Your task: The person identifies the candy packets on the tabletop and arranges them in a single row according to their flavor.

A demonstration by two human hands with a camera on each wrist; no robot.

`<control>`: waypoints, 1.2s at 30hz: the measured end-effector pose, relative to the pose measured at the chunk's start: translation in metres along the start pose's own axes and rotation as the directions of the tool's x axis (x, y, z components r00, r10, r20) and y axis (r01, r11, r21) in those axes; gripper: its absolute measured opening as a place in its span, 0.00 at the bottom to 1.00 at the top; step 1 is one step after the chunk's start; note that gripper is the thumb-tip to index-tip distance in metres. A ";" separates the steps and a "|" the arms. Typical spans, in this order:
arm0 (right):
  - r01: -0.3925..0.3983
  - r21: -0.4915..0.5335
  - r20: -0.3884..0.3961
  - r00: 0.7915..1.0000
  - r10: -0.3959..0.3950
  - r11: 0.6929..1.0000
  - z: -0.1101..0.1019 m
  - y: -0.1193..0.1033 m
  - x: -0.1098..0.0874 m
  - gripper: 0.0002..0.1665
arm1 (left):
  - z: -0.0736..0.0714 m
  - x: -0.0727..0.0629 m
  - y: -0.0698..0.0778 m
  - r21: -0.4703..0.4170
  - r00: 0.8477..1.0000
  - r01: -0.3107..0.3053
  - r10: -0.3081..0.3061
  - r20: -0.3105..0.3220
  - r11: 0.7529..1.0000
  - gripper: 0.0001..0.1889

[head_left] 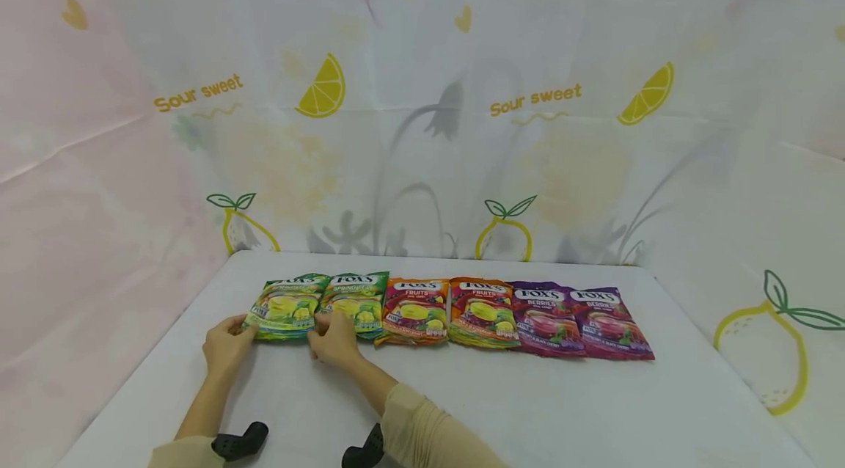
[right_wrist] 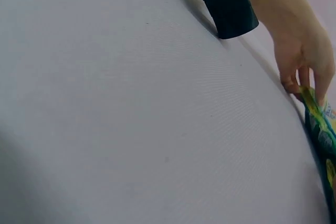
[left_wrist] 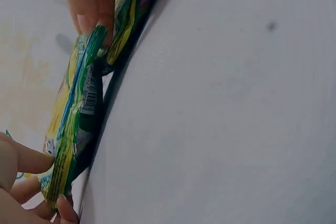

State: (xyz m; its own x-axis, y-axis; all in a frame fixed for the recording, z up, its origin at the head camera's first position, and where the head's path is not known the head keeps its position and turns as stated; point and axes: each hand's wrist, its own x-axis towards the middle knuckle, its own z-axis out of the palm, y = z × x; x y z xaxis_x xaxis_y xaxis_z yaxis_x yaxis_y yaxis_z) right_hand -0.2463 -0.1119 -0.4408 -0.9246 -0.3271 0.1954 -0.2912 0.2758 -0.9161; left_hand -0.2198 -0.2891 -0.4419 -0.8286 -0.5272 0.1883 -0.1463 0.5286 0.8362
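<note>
At the left end of a row lies a green Fox's Spring Tea candy bag (head_left: 284,306). My left hand (head_left: 226,347) pinches its lower left corner between thumb and fingers. The lower right corner is held by my right hand (head_left: 335,339), which also overlaps the second green candy bag (head_left: 361,303) beside it. In the left wrist view the first bag's bottom seam (left_wrist: 68,135) is tipped up off the white table, with a barcode showing underneath. In the right wrist view, the left hand (right_wrist: 304,56) is seen at that bag's corner.
Two orange Fox's Fruits bags (head_left: 414,310) and two purple Fox's Berries bags (head_left: 544,317) continue the row to the right. The white table (head_left: 528,409) stretches in front. Behind hangs a lemon-printed cloth (head_left: 409,160). Black devices (head_left: 240,441) sit at the wrists.
</note>
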 end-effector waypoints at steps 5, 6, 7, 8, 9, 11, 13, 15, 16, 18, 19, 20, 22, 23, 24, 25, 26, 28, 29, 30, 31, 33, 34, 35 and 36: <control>-0.001 0.013 0.026 1.000 0.000 1.000 -0.013 -0.001 -0.014 0.25 | 0.009 -0.011 0.012 0.074 0.987 -0.149 0.153 -0.046 0.986 0.23; 0.018 0.006 0.032 0.999 -0.018 1.000 -0.017 -0.002 -0.017 0.26 | 0.012 -0.013 0.016 0.087 0.979 -0.191 0.196 -0.056 0.978 0.23; 0.040 -0.007 0.037 0.999 -0.040 0.999 -0.022 -0.003 -0.021 0.26 | 0.015 -0.016 0.020 0.100 0.967 -0.240 0.247 -0.067 0.966 0.23; 0.069 -0.012 0.044 0.997 -0.068 0.998 -0.027 -0.003 -0.024 0.26 | 0.018 -0.019 0.024 0.111 0.954 -0.282 0.291 -0.071 0.953 0.23; 0.097 -0.022 0.056 0.994 -0.095 0.995 -0.032 -0.004 -0.028 0.25 | 0.021 -0.022 0.029 0.115 0.941 -0.324 0.333 -0.065 0.939 0.22; 0.155 -0.061 0.095 0.984 -0.149 0.986 -0.043 -0.006 -0.036 0.24 | 0.027 -0.030 0.037 0.105 0.915 -0.396 0.401 -0.034 0.912 0.21; 0.191 -0.083 0.140 0.974 -0.178 0.978 -0.052 -0.008 -0.046 0.23 | 0.033 -0.038 0.043 0.086 0.891 -0.452 0.454 0.000 0.888 0.20; 0.216 -0.087 0.186 0.963 -0.197 0.972 -0.060 -0.009 -0.056 0.20 | 0.038 -0.049 0.048 0.064 0.869 -0.494 0.493 0.035 0.867 0.19; 0.229 -0.085 0.207 0.956 -0.208 0.970 -0.063 -0.010 -0.061 0.19 | 0.039 -0.054 0.051 0.051 0.860 -0.511 0.508 0.053 0.858 0.18; 0.243 -0.075 0.237 0.946 -0.220 0.967 -0.070 -0.010 -0.072 0.17 | 0.042 -0.064 0.055 0.028 0.842 -0.536 0.533 0.081 0.844 0.17; 0.245 -0.072 0.244 0.944 -0.221 0.967 -0.073 -0.011 -0.077 0.16 | 0.043 -0.069 0.057 0.016 0.834 -0.547 0.543 0.098 0.837 0.17; 0.251 -0.077 0.248 0.942 -0.225 0.965 -0.077 -0.011 -0.082 0.16 | 0.043 -0.073 0.059 0.007 0.824 -0.559 0.555 0.110 0.829 0.17; 0.249 -0.079 0.251 0.942 -0.222 0.965 -0.086 -0.011 -0.093 0.16 | 0.044 -0.081 0.064 -0.010 0.814 -0.569 0.564 0.140 0.822 0.16; 0.242 -0.081 0.246 0.945 -0.216 0.967 -0.092 -0.010 -0.098 0.15 | 0.045 -0.084 0.066 -0.014 0.810 -0.572 0.568 0.149 0.820 0.16; 0.238 -0.085 0.237 0.948 -0.212 0.968 -0.097 -0.010 -0.102 0.15 | 0.045 -0.088 0.069 -0.018 0.809 -0.571 0.566 0.158 0.821 0.16; 0.230 -0.087 0.229 0.951 -0.205 0.969 -0.103 -0.009 -0.107 0.15 | 0.045 -0.091 0.071 -0.021 0.809 -0.569 0.564 0.166 0.822 0.16; 0.227 -0.089 0.223 0.954 -0.202 0.970 -0.108 -0.008 -0.112 0.14 | 0.045 -0.094 0.074 -0.017 0.809 -0.568 0.562 0.174 0.823 0.16; 0.219 -0.095 0.210 0.958 -0.196 0.971 -0.120 -0.005 -0.121 0.13 | 0.045 -0.100 0.079 -0.011 0.809 -0.567 0.559 0.185 0.824 0.16; 0.217 -0.095 0.208 0.959 -0.194 0.972 -0.124 -0.004 -0.125 0.12 | 0.045 -0.103 0.080 -0.010 0.809 -0.566 0.558 0.188 0.824 0.16; 0.218 -0.101 0.209 0.958 -0.194 0.971 -0.129 -0.003 -0.129 0.12 | 0.045 -0.106 0.082 -0.010 0.807 -0.567 0.558 0.192 0.824 0.16; 0.218 -0.105 0.211 0.958 -0.192 0.970 -0.133 -0.001 -0.133 0.11 | 0.045 -0.108 0.083 -0.014 0.804 -0.569 0.560 0.198 0.822 0.15; 0.224 -0.123 0.218 0.957 -0.193 0.967 -0.140 0.002 -0.141 0.10 | 0.045 -0.113 0.086 -0.018 0.801 -0.569 0.559 0.214 0.822 0.14; 0.226 -0.134 0.221 0.956 -0.193 0.965 -0.143 0.003 -0.144 0.09 | 0.046 -0.115 0.088 -0.017 0.800 -0.567 0.556 0.224 0.823 0.14; 0.228 -0.147 0.225 0.955 -0.192 0.962 -0.145 0.005 -0.147 0.09 | 0.047 -0.117 0.089 -0.024 0.798 -0.566 0.556 0.234 0.824 0.14; 0.232 -0.161 0.228 0.954 -0.192 0.959 -0.148 0.007 -0.150 0.08 | 0.048 -0.120 0.091 -0.026 0.796 -0.565 0.554 0.244 0.824 0.14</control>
State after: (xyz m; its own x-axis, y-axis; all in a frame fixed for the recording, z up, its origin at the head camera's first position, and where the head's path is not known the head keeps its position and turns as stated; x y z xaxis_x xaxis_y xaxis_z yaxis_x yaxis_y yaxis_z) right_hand -0.1458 0.0725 -0.4248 -0.7704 -0.5715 0.2828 -0.5331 0.3339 -0.7774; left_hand -0.1596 -0.1461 -0.4134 -0.8726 0.0352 0.4872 0.3619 0.7166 0.5963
